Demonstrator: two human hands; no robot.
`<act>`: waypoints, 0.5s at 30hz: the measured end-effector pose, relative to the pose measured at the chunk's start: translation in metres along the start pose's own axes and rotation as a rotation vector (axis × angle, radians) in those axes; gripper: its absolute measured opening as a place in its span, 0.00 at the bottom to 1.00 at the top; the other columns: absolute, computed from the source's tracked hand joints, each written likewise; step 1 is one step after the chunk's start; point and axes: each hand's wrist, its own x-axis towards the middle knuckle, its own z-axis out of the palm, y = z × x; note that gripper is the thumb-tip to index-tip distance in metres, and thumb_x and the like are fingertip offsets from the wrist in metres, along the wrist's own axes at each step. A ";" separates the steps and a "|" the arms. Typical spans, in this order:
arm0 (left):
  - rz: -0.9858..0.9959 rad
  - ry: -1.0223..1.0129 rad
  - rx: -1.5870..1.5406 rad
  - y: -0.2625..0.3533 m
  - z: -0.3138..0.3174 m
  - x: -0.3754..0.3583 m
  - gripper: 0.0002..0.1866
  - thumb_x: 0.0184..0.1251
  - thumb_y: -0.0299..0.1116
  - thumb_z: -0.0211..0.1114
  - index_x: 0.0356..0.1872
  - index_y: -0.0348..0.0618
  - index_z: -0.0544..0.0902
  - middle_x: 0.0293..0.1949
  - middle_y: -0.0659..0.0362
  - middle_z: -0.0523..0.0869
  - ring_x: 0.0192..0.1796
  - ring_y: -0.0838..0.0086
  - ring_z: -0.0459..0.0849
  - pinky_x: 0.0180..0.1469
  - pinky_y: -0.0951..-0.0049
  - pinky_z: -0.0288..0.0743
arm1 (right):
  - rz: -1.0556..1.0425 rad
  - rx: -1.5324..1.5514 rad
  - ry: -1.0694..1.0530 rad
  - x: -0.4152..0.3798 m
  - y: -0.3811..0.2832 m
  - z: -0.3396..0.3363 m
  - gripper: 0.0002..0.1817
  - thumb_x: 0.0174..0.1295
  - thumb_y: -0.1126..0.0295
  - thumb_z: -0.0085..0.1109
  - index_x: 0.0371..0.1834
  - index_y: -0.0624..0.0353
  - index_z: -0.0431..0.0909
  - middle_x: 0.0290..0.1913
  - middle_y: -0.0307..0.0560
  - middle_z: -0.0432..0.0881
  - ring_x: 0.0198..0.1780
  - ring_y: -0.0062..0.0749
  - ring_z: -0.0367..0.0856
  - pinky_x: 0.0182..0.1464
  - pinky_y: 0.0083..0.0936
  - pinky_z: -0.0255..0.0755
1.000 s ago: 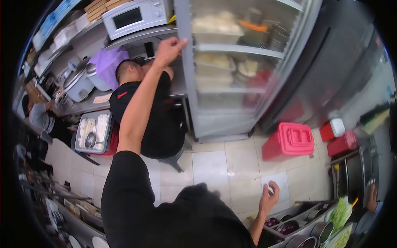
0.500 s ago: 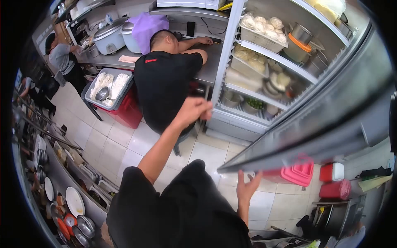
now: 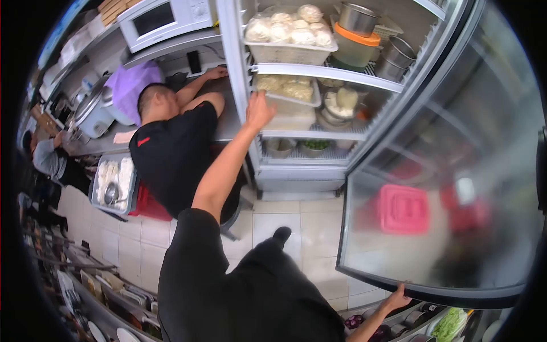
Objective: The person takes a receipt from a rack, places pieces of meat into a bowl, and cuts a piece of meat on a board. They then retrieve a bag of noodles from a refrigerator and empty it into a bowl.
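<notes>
My left hand (image 3: 261, 111) reaches to the open fridge (image 3: 236, 62), its fingers loosely apart at the left end of the middle shelf. Right by its fingertips sits a white plastic container (image 3: 307, 102) with bagged pale yellow food (image 3: 293, 89) in it. To the right of that container are stacked metal bowls (image 3: 336, 117). Low on the right, my right hand (image 3: 397, 297) grips the bottom edge of the glass fridge door (image 3: 433, 251), which stands swung wide open.
A person in a black shirt (image 3: 176, 142) leans over the steel counter (image 3: 228, 114) beside the fridge. A grey tub (image 3: 132, 185) of white food with a ladle stands behind that person. Vegetables, among them leafy greens (image 3: 450, 325), lie at the bottom right. Another person (image 3: 48, 157) works far left.
My left hand has moved forward to the fridge shelf. My right hand has taken hold of the door edge, and the door has swung further open. The view has turned right.
</notes>
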 end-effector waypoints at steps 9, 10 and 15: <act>0.259 0.269 0.590 -0.033 0.094 0.100 0.34 0.42 0.41 0.69 0.55 0.35 0.76 0.54 0.39 0.76 0.58 0.42 0.70 0.55 0.48 0.67 | 0.065 -0.095 0.190 0.034 0.012 0.001 0.11 0.40 0.81 0.55 0.31 0.71 0.73 0.32 0.45 0.75 0.33 0.33 0.72 0.41 0.26 0.70; 0.306 0.237 0.568 -0.042 0.097 0.112 0.33 0.40 0.39 0.68 0.53 0.37 0.77 0.51 0.42 0.80 0.55 0.46 0.77 0.51 0.50 0.71 | 0.090 -0.121 0.229 0.028 -0.001 0.008 0.11 0.39 0.81 0.55 0.31 0.71 0.73 0.31 0.45 0.75 0.32 0.33 0.71 0.41 0.26 0.70; 0.391 0.237 0.130 -0.034 0.066 0.102 0.27 0.38 0.32 0.69 0.47 0.39 0.81 0.43 0.46 0.84 0.41 0.49 0.83 0.45 0.56 0.77 | 0.017 -0.054 0.344 0.028 0.021 0.012 0.13 0.39 0.77 0.56 0.29 0.74 0.72 0.32 0.50 0.75 0.34 0.38 0.71 0.44 0.32 0.69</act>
